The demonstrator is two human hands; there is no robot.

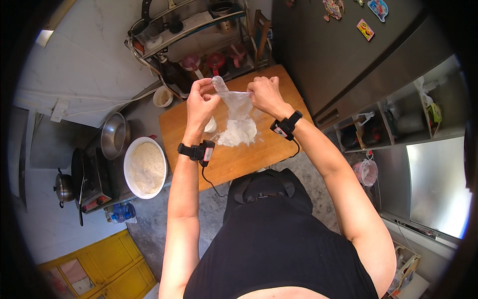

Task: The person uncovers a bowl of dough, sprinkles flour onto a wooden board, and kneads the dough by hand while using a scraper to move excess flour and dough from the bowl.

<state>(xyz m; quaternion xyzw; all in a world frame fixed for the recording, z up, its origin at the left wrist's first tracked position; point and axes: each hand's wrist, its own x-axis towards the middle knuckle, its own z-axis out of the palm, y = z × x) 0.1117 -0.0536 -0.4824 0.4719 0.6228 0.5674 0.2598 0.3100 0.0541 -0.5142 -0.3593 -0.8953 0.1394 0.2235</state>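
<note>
Stretched between my two hands is a thin clear plastic bag or glove (238, 105); which of the two I cannot tell. My left hand (201, 100) pinches its left edge, beside a rounded clear end that sticks up. At the right edge, the fingers of my right hand (267, 93) are closed on the plastic. It hangs over a heap of white powder, like flour (237, 133), on a wooden board (224, 164); whether they touch is unclear. A small white cup or bowl (210, 126) stands left of the heap, partly hidden by my left hand.
Left of the board are a white basin (126, 168) holding pale dough or flour, a steel bowl (115, 135) and a small white bowl (163, 96). A metal rack (186, 31) with jars and bottles stands behind. A dark refrigerator (347, 48) rises at right. Cables hang from both wrist devices.
</note>
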